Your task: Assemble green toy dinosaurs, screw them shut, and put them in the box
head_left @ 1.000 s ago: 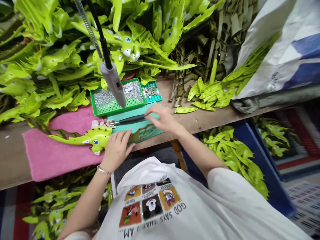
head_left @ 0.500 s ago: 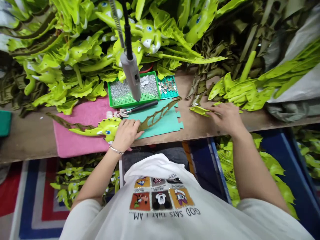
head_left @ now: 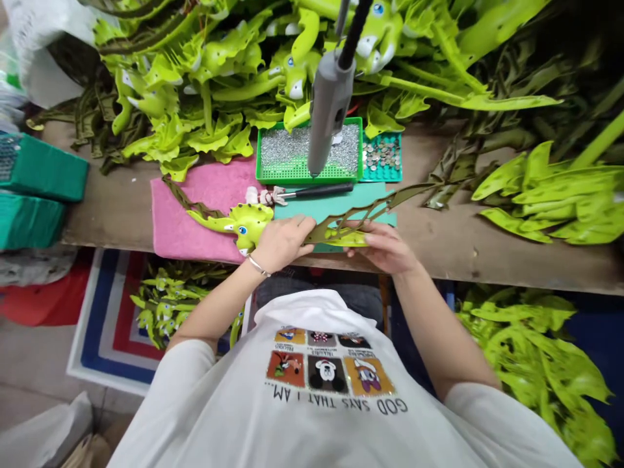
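- Wooden bench spans the view, with a striped rug on the floor below.
- Left hand lies flat, fingers together, pressing the dinosaur toy onto the pink cloth and teal mat.
- Right hand pinches a lime piece under the olive spiked strip.
- Where the strip joins the toy is hidden beneath the left hand.
- Beyond lie a black-handled tool and a screw tray, the latter partly blocked by a hanging grey driver.
- Farthest is a heap of lime parts.
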`<state>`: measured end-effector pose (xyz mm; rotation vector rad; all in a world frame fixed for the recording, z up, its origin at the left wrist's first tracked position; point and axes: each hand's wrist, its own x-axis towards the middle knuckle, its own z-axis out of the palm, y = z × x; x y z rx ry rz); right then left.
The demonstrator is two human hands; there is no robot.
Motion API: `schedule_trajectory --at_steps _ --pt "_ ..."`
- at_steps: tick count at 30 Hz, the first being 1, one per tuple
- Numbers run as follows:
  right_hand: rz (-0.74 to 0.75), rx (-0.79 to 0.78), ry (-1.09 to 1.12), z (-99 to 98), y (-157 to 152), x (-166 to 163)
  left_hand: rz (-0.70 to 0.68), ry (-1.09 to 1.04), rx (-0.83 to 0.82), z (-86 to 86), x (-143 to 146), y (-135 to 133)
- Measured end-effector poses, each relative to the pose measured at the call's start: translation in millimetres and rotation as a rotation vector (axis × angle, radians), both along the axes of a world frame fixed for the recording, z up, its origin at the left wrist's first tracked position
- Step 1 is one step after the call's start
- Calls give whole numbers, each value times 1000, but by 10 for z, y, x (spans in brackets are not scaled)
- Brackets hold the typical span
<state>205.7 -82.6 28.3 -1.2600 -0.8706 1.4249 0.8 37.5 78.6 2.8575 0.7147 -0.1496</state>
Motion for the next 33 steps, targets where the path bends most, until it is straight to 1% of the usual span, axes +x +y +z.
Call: schedule_trajectory --at_steps 2,5,7,9,13,19,22,24,29,33 --pt "-92 37 66 -58 -55 -55 7 -18 -12 11 19 15" --pt "-301 23 -41 -172 -92 -192 32 -19 -56 27 51 34" --pt "-377 10 -78 -246 -77 -270 47 -1 -77 51 65 40" --pt "-369 22 -42 -293 -47 -308 47 18 -91 91 69 39" --pt "-286 17 40 -314 13 -312 46 50 -145 165 71 8" --pt "-210 67 -51 -363 27 -275 39 69 -146 162 77 -47" --pt "-193 80 -73 -348 6 -225 33 75 -150 162 73 -48" --pt "-207 75 -35 -321 -1 -200 31 94 -151 170 79 -51" --pt "-308 54 121 -290 13 -209 30 137 -135 186 144 -98" --pt "-307 28 175 -262 10 -206 25 151 -130 178 187 -116"
